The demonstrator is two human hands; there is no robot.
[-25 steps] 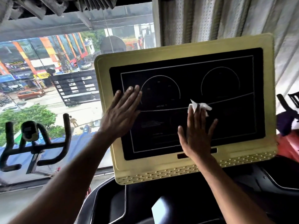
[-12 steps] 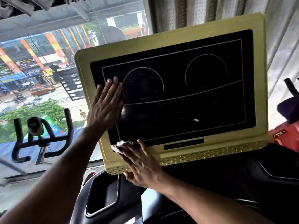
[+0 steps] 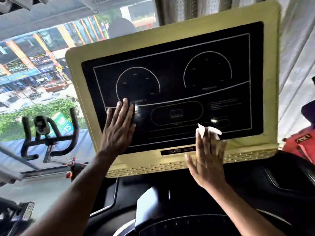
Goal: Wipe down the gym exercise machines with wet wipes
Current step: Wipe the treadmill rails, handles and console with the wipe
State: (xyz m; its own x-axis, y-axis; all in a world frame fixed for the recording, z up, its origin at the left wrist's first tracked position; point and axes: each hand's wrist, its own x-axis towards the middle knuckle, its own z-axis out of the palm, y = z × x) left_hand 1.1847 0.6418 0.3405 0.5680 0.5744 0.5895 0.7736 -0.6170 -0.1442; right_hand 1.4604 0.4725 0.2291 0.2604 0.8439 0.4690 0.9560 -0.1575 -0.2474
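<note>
The exercise machine's console (image 3: 172, 26) fills the middle of the head view: a yellow frame around a black display panel (image 3: 175, 74) with white outlines of two dials. My left hand (image 3: 117, 126) lies flat with straight fingers on the panel's lower left part. My right hand (image 3: 207, 159) presses a crumpled white wet wipe (image 3: 207, 131) against the panel's lower right edge, fingers straight and spread over the yellow frame's bottom strip. Most of the wipe is hidden under my fingers.
A black dashboard (image 3: 255, 193) with recesses lies below the console. A spin bike's black handlebars (image 3: 49, 138) stand at the left before a large window onto a street. A red and purple bag (image 3: 303, 143) sits at the right edge. Curtains hang behind.
My right hand swept the wipe from mid-panel down to the lower left corner, then across to the lower right. My left hand slid lower on the panel.
</note>
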